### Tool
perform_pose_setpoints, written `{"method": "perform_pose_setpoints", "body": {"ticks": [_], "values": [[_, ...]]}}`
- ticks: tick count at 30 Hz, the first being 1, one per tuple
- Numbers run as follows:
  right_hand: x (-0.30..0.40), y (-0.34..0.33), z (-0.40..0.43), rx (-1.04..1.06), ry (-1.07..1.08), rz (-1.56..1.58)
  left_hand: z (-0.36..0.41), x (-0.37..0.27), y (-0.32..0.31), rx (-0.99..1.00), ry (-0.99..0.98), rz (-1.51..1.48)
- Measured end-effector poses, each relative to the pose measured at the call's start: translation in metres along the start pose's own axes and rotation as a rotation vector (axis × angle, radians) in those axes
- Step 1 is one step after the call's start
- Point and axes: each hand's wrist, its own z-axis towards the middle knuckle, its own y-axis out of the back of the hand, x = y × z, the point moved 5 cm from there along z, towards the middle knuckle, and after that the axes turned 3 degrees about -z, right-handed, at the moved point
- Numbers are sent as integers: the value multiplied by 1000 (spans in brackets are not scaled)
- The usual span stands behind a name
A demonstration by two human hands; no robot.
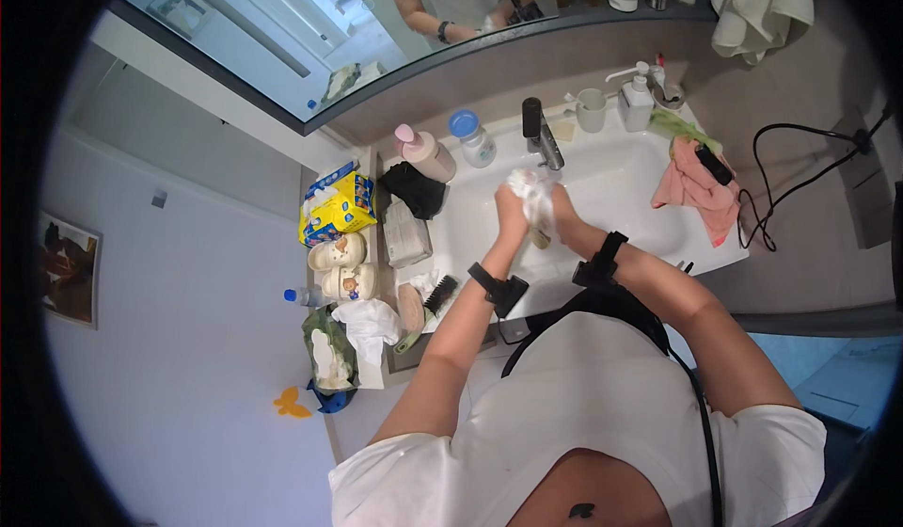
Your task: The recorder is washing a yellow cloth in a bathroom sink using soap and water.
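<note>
Over the white sink basin point(628, 206), my left hand point(512, 209) and my right hand point(561, 209) meet around a whitish, foam-covered item point(532, 192), with white lather over the fingers. What the item is cannot be told; a dull beige end of something shows below it between my wrists. Both hands are just in front of the dark metal faucet point(543, 135). The lather hides most of the fingers. Each wrist wears a black strap with a small device.
Left of the basin are a pink pump bottle point(429, 156), a blue-lidded container point(474, 139), a black cloth point(416, 189), a yellow wipes pack point(338, 206), cream clogs point(349, 281) and a black brush point(441, 294). At right lie a pink cloth point(698, 188) and a black cable point(776, 128).
</note>
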Motion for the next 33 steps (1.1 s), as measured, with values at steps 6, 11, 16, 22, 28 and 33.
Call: {"method": "perform_pose_setpoints", "body": {"ticks": [6, 11, 16, 22, 28, 33], "values": [[7, 5, -4, 8, -69, 130, -11, 13, -11, -20, 62, -72], [-23, 17, 18, 67, 5, 74, -9, 3, -12, -12, 80, -88], [1, -3, -5, -6, -116, 357, -6, -2, -3, -41, 95, -51], [-5, -2, 9, 66, -225, 531, -1, -17, -4, -16, 32, -27], [-21, 5, 23, 175, -169, 716, -3, -25, -8, -119, -121, -78], [-27, 0, 23, -24, 46, 325, 5, -3, 0, 12, 189, -43]]}}
